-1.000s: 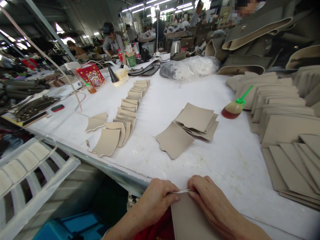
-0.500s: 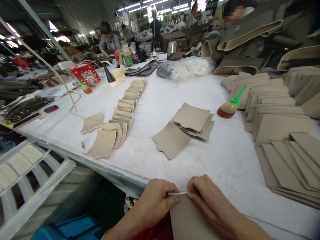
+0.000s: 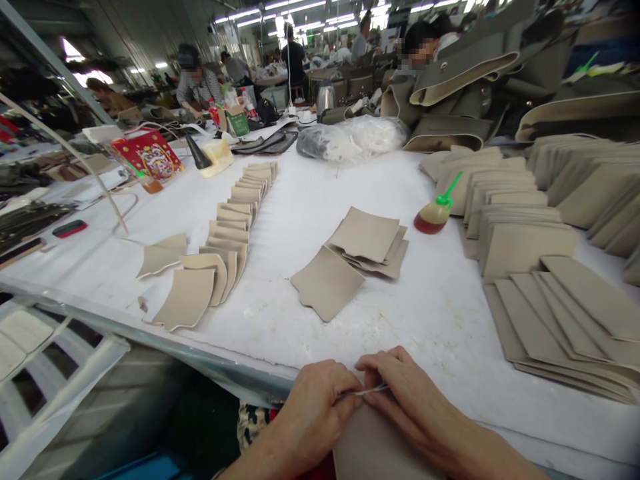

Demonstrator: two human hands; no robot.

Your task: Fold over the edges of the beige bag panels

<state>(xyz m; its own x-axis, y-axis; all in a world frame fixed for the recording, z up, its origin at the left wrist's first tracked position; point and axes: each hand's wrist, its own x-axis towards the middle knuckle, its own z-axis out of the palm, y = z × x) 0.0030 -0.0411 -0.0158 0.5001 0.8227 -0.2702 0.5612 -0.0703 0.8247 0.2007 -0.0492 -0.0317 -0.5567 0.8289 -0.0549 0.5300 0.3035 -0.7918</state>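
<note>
At the table's near edge, my left hand [image 3: 323, 403] and my right hand [image 3: 407, 400] pinch the top edge of a taupe leather panel [image 3: 373, 447]. The fingertips of both hands are close together along its thin pale rim. Below them the panel hangs toward my lap, its lower part out of frame. Ahead lie several loose leather pieces [image 3: 327, 280] with a notched edge. To the left, a curved row of smaller leather pieces [image 3: 223, 260] overlaps. Stacks of larger leather panels [image 3: 530, 250] stand at the right.
A glue bottle [image 3: 431, 217] with a green spout stands beside the right stacks. Farther back are a plastic bag [image 3: 353, 139], a red patterned box [image 3: 150, 155] and a black cone [image 3: 198, 152]. A white slatted plastic piece [image 3: 65, 380] sits left of the table. People work behind.
My right fingers have moved left along the panel's edge, closer to my left fingers. The camera view has turned slightly right.
</note>
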